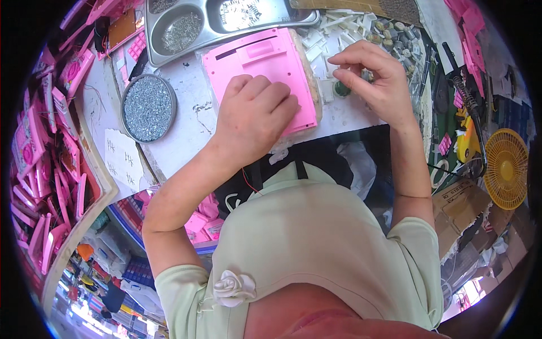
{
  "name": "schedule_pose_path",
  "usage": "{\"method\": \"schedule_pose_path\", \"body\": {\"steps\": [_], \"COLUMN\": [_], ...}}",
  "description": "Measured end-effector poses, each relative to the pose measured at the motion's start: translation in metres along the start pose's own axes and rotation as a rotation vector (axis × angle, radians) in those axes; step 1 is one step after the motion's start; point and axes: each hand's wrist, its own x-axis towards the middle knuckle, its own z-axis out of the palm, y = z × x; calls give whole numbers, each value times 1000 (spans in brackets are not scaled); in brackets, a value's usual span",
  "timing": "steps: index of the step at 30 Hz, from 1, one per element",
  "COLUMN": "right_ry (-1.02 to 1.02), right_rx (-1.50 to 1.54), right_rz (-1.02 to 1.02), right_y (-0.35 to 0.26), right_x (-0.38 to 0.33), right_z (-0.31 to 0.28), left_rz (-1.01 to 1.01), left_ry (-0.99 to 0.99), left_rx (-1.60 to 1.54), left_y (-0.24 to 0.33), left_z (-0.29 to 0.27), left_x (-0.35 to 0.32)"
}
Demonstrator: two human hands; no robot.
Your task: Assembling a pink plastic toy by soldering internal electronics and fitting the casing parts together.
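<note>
while the curled left hand [255, 116], grip unclear, overlies the pink casing [245, 66], the right hand [377, 78] gapes alongside.

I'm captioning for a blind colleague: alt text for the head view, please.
A person's left hand curls over a pink plastic casing; the right hand is near small white plastic parts. A dish of silvery metal pieces sits left.

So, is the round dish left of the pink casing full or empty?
Not empty: small silvery pieces cover the round dish wall to wall; how deep, I cannot tell.
</note>
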Motion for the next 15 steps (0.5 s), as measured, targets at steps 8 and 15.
{"method": "schedule_pose_path", "body": {"steps": [8, 15], "right_ry": [38, 300], "right_rx": [-49, 280], "right_rz": [-94, -218], "right_y": [-6, -38], "right_x": [15, 107], "right_z": [-6, 7], "left_rz": [-88, -806], "left_ry": [-61, -40], "left_rx": [55, 467], "left_y": [6, -101], "left_z": [-30, -106], "left_x": [-6, -104]}}
